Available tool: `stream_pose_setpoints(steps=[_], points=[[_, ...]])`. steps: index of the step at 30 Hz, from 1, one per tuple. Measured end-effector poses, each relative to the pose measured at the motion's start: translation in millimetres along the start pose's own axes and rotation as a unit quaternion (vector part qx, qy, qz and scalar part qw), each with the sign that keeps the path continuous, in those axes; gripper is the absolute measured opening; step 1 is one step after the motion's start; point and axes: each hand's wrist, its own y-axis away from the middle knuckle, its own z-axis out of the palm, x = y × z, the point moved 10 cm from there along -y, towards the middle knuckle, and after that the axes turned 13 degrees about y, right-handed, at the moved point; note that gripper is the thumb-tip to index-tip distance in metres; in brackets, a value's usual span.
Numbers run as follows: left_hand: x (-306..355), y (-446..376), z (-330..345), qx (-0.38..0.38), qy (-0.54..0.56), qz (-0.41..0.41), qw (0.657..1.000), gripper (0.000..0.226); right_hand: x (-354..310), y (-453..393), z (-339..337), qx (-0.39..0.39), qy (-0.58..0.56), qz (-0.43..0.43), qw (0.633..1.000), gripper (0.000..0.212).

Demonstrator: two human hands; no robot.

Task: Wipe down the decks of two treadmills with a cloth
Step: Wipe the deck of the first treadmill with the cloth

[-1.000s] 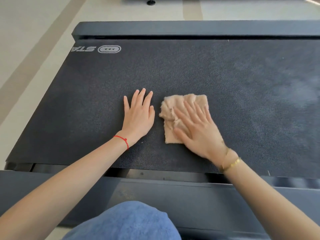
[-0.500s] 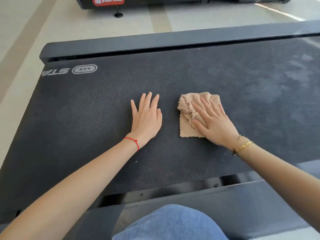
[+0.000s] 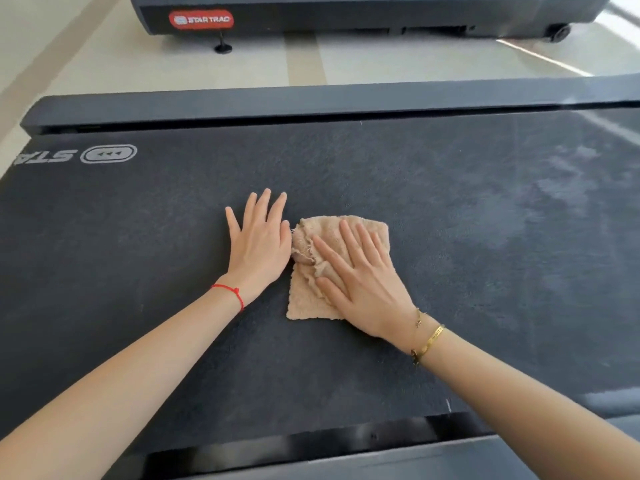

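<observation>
A dark treadmill deck (image 3: pixel 138 271) fills most of the view, with a grey logo at its far left. On its middle lies a beige cloth (image 3: pixel 308 296), bunched at its left edge. My right hand (image 3: pixel 363 282) presses flat on the cloth with straight, spread fingers. My left hand (image 3: pixel 259 244) rests flat on the bare belt just left of the cloth, its thumb side touching the cloth's bunched edge. A second treadmill (image 3: pixel 346 12) with a red Star Trac label stands across the floor at the top.
Grey side rails (image 3: pixel 311 98) border the deck at the far side and near side. Pale dusty smears mark the belt at the right (image 3: pixel 561 188). Light tiled floor (image 3: pixel 381 60) lies between the two treadmills.
The view has tilted up, bringing the second treadmill into sight. My right hand and the cloth have slid left until the cloth meets my left hand.
</observation>
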Motion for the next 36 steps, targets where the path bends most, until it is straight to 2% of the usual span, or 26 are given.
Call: stream_pose_setpoints(steps=[3, 7, 9, 11, 16, 18, 24, 30, 33, 36], points=[[-1, -6, 6, -0.005, -0.007, -0.016, 1.0, 0.053, 39, -23, 3, 0.007, 0.01, 0.027, 1.0, 0.058], [-3, -11, 10, 0.002, -0.013, -0.05, 0.999, 0.054, 115, -83, 11, -0.03, 0.021, 0.128, 0.991, 0.058], [-1, -10, 12, 0.009, -0.035, -0.057, 0.998, 0.055, 129, -103, 15, -0.039, 0.01, 0.157, 0.987, 0.057], [0, -10, 13, 0.014, -0.053, -0.057, 0.997, 0.056, 124, -111, 16, -0.033, 0.005, 0.14, 0.99, 0.056], [2, -9, 10, 0.011, -0.056, -0.061, 0.997, 0.056, 100, -84, 7, -0.026, -0.015, -0.014, 0.999, 0.053], [4, -7, 8, 0.01, -0.055, -0.064, 0.996, 0.056, 97, -66, 4, -0.021, -0.008, -0.031, 0.999, 0.053], [17, -2, 4, -0.008, -0.095, -0.057, 0.994, 0.051, 109, -42, 7, -0.064, 0.042, 0.023, 0.997, 0.056], [19, -8, 13, -0.005, -0.041, -0.071, 0.997, 0.052, 116, -49, 9, -0.03, 0.017, 0.02, 0.999, 0.054], [17, -15, 17, 0.002, -0.032, -0.078, 0.996, 0.053, 130, -78, 10, -0.003, 0.036, 0.021, 0.999, 0.053], [16, -16, 19, 0.013, -0.046, -0.079, 0.996, 0.054, 164, -137, 17, -0.034, 0.048, 0.074, 0.996, 0.055]])
